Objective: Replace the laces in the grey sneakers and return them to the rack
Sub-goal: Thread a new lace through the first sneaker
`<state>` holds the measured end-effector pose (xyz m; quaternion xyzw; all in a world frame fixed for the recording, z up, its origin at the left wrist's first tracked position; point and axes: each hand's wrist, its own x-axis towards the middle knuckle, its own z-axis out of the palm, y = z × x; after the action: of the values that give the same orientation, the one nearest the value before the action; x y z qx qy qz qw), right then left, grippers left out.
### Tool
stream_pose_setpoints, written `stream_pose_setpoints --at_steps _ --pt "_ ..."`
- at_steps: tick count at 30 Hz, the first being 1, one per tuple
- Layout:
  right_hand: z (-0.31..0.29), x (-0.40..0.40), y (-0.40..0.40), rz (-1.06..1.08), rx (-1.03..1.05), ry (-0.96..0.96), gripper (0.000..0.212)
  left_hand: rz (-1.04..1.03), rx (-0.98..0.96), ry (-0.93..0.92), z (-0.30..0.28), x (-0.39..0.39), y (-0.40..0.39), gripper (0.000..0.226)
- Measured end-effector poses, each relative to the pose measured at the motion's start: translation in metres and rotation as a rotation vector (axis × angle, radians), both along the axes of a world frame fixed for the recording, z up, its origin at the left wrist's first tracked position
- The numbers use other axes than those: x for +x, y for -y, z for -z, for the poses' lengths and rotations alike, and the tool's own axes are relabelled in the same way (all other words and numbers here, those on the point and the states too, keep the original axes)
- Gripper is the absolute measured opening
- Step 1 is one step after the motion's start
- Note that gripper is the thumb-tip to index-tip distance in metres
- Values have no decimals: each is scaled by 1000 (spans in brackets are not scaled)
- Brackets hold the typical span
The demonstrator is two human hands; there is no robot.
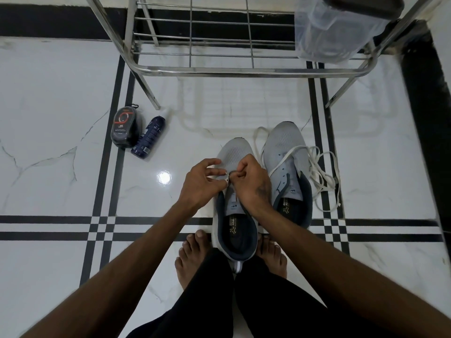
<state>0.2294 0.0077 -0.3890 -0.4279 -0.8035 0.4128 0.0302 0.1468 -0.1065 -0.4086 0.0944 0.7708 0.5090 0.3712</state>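
The steel rack [244, 69] stands at the floor's far edge, both grey sneakers [234, 206] just before it. The loose white lace [322, 176] on the right shoe looks limp and light, best pinched at its stiff tip. Both hands hover over the left shoe's eyelets, left hand [202, 184] and right hand [251, 184] fingers pinching a lace tip.

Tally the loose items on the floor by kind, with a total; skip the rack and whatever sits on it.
Grey sneakers: 2
White loose lace bundle: 1
Spray bottle: 1
Shoe-polish sponge pack: 1
Total: 5
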Motion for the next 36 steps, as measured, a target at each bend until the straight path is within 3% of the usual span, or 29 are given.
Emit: stream_pose_setpoints --at_steps 4,9,15,19,24,31,34,36 --pt "4 4 1 -31 -17 -29 15 -17 5 1 5 -2 -2 36" --pt "4 16 1 -226 -15 10 47 -88 -84 -145 8 3 -16 20" --pt "1 22 -2 -248 8 12 67 6 -173 -280 6 8 -31 13" --pt "-2 20 -6 -226 334 60 78 4 -141 -267 7 4 -30 16" --pt "-4 24 -15 -228 189 136 93 -200 1 -137 2 -6 -19 21" --pt "-2 22 -16 -276 123 184 87 -659 84 -193 -27 -56 16 25" --pt "-2 22 -14 -252 105 155 94 -851 -70 -251 -28 -69 41 29" --pt "-1 20 -12 -228 90 141 101 -706 -301 -456 -24 -61 52 29"
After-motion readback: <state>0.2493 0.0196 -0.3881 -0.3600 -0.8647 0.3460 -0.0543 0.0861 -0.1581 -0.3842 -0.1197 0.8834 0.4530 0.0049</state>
